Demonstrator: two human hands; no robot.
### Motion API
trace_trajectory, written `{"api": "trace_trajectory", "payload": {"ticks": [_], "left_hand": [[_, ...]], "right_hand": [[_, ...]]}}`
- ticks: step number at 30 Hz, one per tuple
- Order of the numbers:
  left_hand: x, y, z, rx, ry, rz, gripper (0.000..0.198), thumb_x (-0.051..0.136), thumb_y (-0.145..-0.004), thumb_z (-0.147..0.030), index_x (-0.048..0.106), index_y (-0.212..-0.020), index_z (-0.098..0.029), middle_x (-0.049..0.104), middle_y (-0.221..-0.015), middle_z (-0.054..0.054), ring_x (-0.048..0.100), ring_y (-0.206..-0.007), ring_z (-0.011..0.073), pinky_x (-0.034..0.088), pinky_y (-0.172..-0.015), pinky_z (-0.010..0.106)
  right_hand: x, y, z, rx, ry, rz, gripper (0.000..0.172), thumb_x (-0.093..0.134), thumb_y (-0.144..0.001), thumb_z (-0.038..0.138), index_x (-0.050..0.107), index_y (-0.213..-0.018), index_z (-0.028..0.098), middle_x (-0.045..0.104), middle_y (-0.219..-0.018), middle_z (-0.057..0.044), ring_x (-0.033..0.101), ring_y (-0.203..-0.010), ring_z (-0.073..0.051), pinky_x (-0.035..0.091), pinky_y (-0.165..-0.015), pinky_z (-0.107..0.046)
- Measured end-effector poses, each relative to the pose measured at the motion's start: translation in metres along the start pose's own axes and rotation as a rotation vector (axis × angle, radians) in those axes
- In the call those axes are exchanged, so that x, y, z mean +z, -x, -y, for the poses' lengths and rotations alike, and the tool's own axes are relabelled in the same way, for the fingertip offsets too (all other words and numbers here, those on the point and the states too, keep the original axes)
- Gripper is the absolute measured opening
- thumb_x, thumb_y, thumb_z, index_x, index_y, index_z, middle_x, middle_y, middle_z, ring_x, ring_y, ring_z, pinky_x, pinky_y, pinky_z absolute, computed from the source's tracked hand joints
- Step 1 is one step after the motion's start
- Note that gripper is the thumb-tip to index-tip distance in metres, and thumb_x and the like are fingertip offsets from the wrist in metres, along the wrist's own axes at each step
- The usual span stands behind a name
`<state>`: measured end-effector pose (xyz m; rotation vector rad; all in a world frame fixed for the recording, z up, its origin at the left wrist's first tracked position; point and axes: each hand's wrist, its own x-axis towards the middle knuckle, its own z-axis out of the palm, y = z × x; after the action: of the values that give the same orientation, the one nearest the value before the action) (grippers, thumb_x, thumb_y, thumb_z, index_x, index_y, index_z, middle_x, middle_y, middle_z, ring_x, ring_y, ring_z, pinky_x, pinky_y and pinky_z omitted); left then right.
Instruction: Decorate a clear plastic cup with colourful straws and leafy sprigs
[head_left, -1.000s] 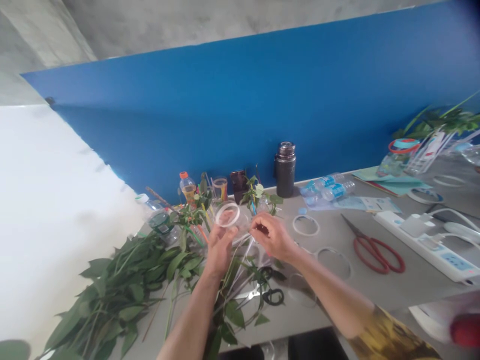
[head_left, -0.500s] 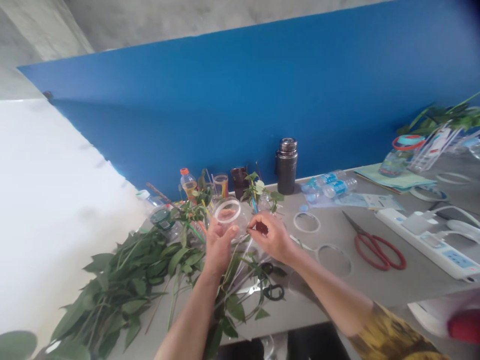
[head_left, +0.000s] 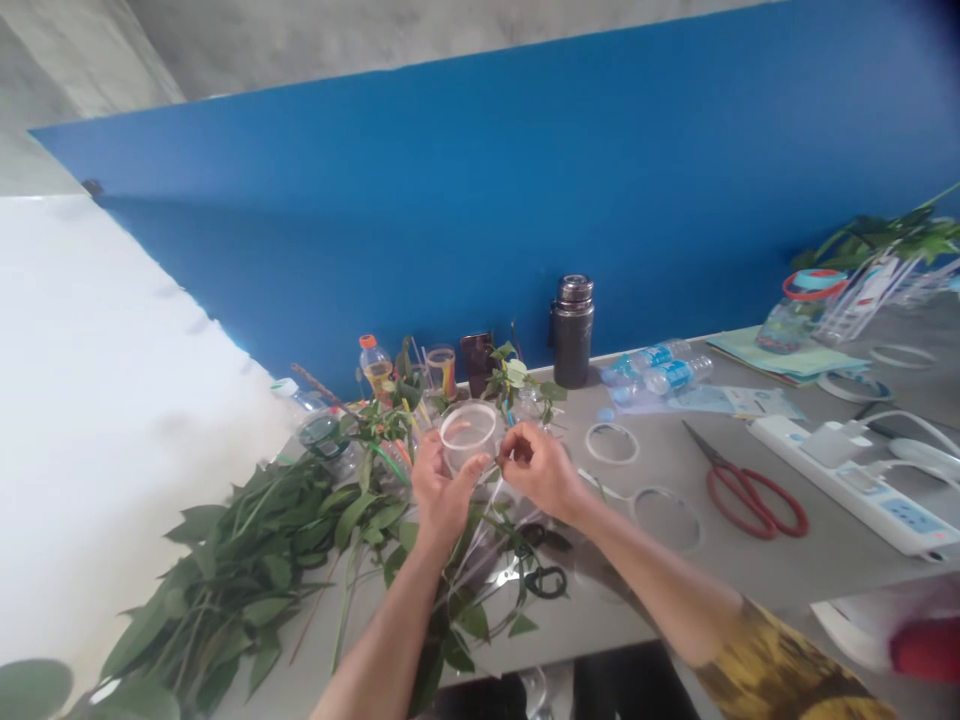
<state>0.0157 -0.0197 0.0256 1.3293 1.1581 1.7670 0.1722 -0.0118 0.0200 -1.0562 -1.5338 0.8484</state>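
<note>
Around a clear plastic cup [head_left: 469, 445] with a whitish rim, my left hand [head_left: 442, 497] is closed, its thumb along the near side. The cup's mouth tips toward me. My right hand [head_left: 541, 472] pinches at the cup's right side; whatever sits between thumb and fingertips is too small to make out. Below the hands lie leafy cuttings [head_left: 469, 612] and black-handled scissors [head_left: 547, 582], partly covered by stems. Behind the cup stands a leafy sprig [head_left: 516, 374].
A heap of leafy branches [head_left: 247, 560] covers the table's left side. At the back stands a dark thermos [head_left: 573, 340], with plastic bottles [head_left: 679, 374] lying beside it. Red-handled scissors [head_left: 754, 500], a white tape ring [head_left: 611, 456] and a power strip [head_left: 904, 515] lie to the right.
The cup has shifted slightly right and its mouth now faces more upward. My left hand has moved right with it, while my right hand keeps pinching at its side.
</note>
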Motion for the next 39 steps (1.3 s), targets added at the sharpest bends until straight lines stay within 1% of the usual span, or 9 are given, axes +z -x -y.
{"api": "trace_trajectory", "payload": {"ticks": [3, 6, 8, 11, 16, 21, 26, 31, 39], "left_hand": [[-0.003, -0.003, 0.001, 0.000, -0.026, -0.105, 0.046, 0.092, -0.064, -0.027, 0.072, -0.106, -0.025, 0.072, -0.112, 0.005, 0.065, -0.117, 0.0285, 0.048, -0.103, 0.038], [-0.007, -0.008, -0.002, -0.078, 0.104, 0.020, 0.041, 0.082, -0.078, -0.036, 0.072, -0.114, -0.019, 0.073, -0.119, 0.010, 0.066, -0.117, 0.0287, 0.051, -0.099, 0.037], [-0.008, -0.009, -0.005, -0.160, 0.198, 0.134, 0.042, 0.076, -0.083, -0.042, 0.071, -0.118, -0.018, 0.074, -0.122, 0.012, 0.067, -0.116, 0.0290, 0.052, -0.098, 0.037], [-0.008, -0.010, -0.007, -0.300, 0.332, 0.227, 0.046, 0.078, -0.080, -0.047, 0.071, -0.118, -0.020, 0.075, -0.121, 0.011, 0.070, -0.111, 0.0282, 0.054, -0.096, 0.038], [-0.013, -0.016, 0.002, -0.366, 0.439, 0.179, 0.040, 0.082, -0.075, -0.044, 0.075, -0.108, -0.023, 0.077, -0.114, 0.008, 0.071, -0.103, 0.0240, 0.056, -0.090, 0.034], [-0.015, -0.017, 0.007, -0.336, 0.444, 0.230, 0.039, 0.085, -0.070, -0.042, 0.077, -0.099, -0.018, 0.077, -0.101, 0.006, 0.070, -0.083, 0.0174, 0.056, -0.077, 0.028], [-0.008, -0.011, 0.005, -0.266, 0.419, 0.387, 0.043, 0.083, -0.075, -0.041, 0.076, -0.111, -0.018, 0.078, -0.108, 0.010, 0.072, -0.100, 0.0261, 0.055, -0.091, 0.038], [-0.009, -0.009, 0.008, -0.238, 0.334, 0.435, 0.042, 0.079, -0.080, -0.041, 0.076, -0.116, -0.019, 0.077, -0.118, 0.011, 0.068, -0.116, 0.0311, 0.051, -0.102, 0.042], [-0.009, -0.010, 0.016, -0.287, 0.294, 0.336, 0.046, 0.077, -0.083, -0.048, 0.075, -0.118, -0.018, 0.079, -0.110, 0.011, 0.072, -0.106, 0.0292, 0.055, -0.095, 0.040]], "right_hand": [[0.000, 0.007, 0.008, 0.037, -0.187, 0.121, 0.012, 0.070, -0.071, 0.020, 0.058, -0.074, 0.021, 0.063, -0.068, 0.002, 0.052, -0.058, -0.011, 0.040, -0.056, -0.024], [-0.006, 0.013, 0.015, 0.057, -0.378, 0.555, 0.017, 0.078, -0.075, 0.027, 0.065, -0.077, 0.018, 0.067, -0.073, 0.000, 0.056, -0.060, -0.011, 0.043, -0.056, -0.023], [-0.013, 0.012, 0.015, 0.054, -0.465, 0.703, 0.025, 0.085, -0.074, 0.033, 0.066, -0.077, 0.017, 0.066, -0.072, 0.000, 0.056, -0.060, -0.010, 0.043, -0.055, -0.023], [-0.022, 0.006, 0.011, -0.011, -0.555, 0.644, 0.031, 0.090, -0.071, 0.033, 0.064, -0.071, 0.017, 0.061, -0.072, 0.002, 0.053, -0.062, -0.008, 0.042, -0.057, -0.021], [-0.032, -0.003, 0.003, 0.005, -0.576, 0.688, 0.031, 0.087, -0.077, 0.042, 0.071, -0.079, 0.016, 0.067, -0.068, -0.001, 0.055, -0.056, -0.010, 0.043, -0.055, -0.024], [-0.029, -0.006, 0.000, -0.046, -0.410, 0.326, 0.048, 0.058, -0.097, 0.059, 0.069, -0.076, 0.017, 0.043, -0.046, 0.007, 0.036, -0.041, -0.008, 0.031, -0.046, -0.023], [-0.018, -0.008, 0.003, -0.053, -0.189, -0.032, 0.030, 0.076, -0.078, 0.044, 0.066, -0.086, 0.018, 0.060, -0.070, 0.001, 0.049, -0.058, -0.011, 0.039, -0.055, -0.024], [-0.017, -0.006, 0.004, -0.044, -0.029, -0.008, 0.026, 0.073, -0.080, 0.039, 0.069, -0.096, 0.019, 0.058, -0.070, 0.003, 0.051, -0.062, -0.013, 0.040, -0.059, -0.025], [-0.014, -0.003, -0.004, -0.063, 0.044, 0.069, 0.033, 0.070, -0.085, 0.044, 0.072, -0.105, 0.018, 0.066, -0.080, -0.001, 0.054, -0.065, -0.014, 0.042, -0.062, -0.027]]}}
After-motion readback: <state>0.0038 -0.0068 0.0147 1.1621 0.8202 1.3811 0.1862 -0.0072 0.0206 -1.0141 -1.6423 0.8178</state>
